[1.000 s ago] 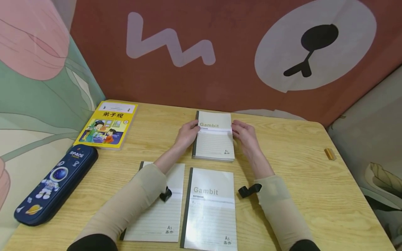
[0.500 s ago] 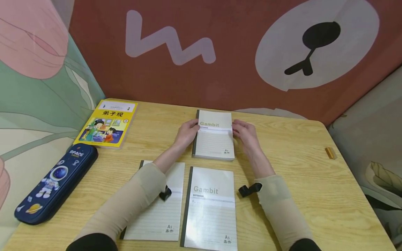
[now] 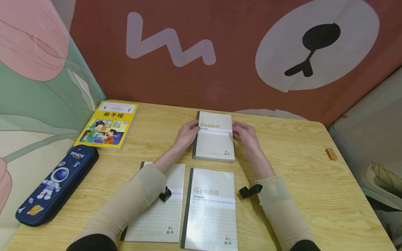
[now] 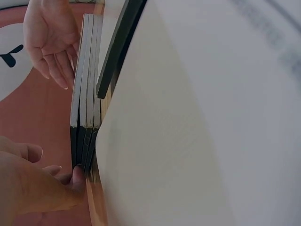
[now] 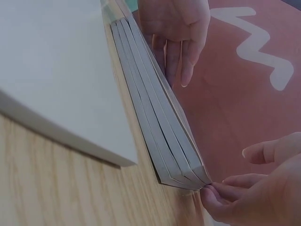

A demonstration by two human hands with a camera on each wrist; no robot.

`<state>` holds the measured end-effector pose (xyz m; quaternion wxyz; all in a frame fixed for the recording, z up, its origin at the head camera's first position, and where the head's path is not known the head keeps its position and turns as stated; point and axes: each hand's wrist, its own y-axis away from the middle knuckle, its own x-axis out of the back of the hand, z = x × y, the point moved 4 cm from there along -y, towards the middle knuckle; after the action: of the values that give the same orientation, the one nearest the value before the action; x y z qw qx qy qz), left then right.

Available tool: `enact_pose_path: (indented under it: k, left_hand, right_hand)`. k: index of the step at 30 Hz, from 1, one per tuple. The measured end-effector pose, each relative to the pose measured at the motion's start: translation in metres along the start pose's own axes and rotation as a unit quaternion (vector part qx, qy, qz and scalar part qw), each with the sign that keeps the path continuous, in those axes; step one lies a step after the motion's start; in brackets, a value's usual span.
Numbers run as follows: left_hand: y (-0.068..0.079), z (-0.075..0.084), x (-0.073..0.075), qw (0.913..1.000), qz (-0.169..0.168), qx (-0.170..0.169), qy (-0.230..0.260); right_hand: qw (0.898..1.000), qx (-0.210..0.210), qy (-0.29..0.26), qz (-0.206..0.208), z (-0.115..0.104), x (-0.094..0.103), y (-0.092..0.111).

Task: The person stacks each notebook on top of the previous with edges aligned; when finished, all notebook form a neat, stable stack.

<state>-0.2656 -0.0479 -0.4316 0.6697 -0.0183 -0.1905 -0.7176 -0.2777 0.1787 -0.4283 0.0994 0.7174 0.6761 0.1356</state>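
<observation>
Both hands touch a stack of notebooks (image 3: 216,141), the left hand (image 3: 186,134) on its nine o'clock side and the right hand (image 3: 246,134) on its three o'clock side. Their fingers look loose and mostly straight. With the stack as the middle of the clock, a big red wall (image 3: 232,87) stands at twelve, and a wall with painted flowers (image 3: 41,90) at ten. Yellow wood makes the table (image 3: 298,167), and its back edge runs along the red wall. Its right edge slants from near three down to four, and the back right corner is round. A blue pencil case (image 3: 56,186) lies between eight and nine. A yellow book (image 3: 106,124) lies at nine, just beside the case. One flat notebook (image 3: 209,214) lies at six and another notebook (image 3: 160,218) at seven, partly hidden by the left sleeve (image 3: 125,202), with a thin gap between them. A strip of wood runs between these two and the stack. The stack lies flat near the red wall, its dark spine (image 3: 195,148) facing nine. Wide wood spreads from the right hand to a tiny brown block (image 3: 331,154) at three, close to the right edge.
</observation>
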Motion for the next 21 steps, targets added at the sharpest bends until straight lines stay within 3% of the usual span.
enact_pose_path:
  k: [9, 21]
  left_hand:
    - [0.002, 0.001, 0.004, 0.9999, -0.005, -0.005, -0.009]
    - [0.011, 0.006, 0.018, 0.9990, -0.010, -0.020, -0.038]
  right_hand:
    - [1.000, -0.006, 0.002, -0.002, -0.002, -0.004, 0.001]
    - [0.999, 0.000, 0.002, -0.042, 0.000, 0.003, 0.003]
